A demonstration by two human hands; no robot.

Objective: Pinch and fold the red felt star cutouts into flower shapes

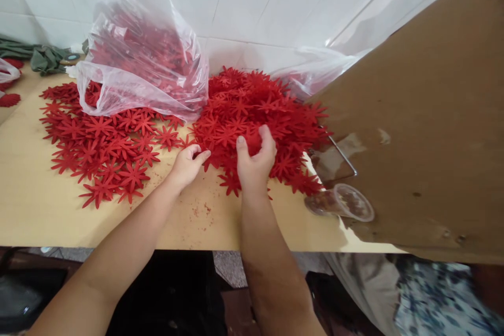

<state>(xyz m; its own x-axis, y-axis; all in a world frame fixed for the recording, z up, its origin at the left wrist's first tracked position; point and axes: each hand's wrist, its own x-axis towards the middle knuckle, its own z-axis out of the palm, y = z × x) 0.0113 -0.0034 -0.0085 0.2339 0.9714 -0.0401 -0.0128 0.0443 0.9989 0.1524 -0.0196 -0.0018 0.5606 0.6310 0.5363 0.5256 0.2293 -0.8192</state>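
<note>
Red flower-shaped cut-outs (236, 107) with long narrow petals lie heaped in the middle of the table. My right hand (256, 163) is over the front of this heap, its thumb and fingers apart in a curve, with red pieces behind them. At the heap's left front edge is my left hand (187, 167). Its fingers are curled and the thumb is close to the index finger; whether something small is between them cannot be seen. More red cut-outs (114, 142) are spread to the left.
A clear plastic bag (144, 79) full of red pieces stands against the white tiled wall (252, 0). A brown board (425, 115) rises on the right, beside a tipped clear plastic cup (354, 202). Red crumbs dot the table (189, 226). Green cloth (47, 58) lies far left.
</note>
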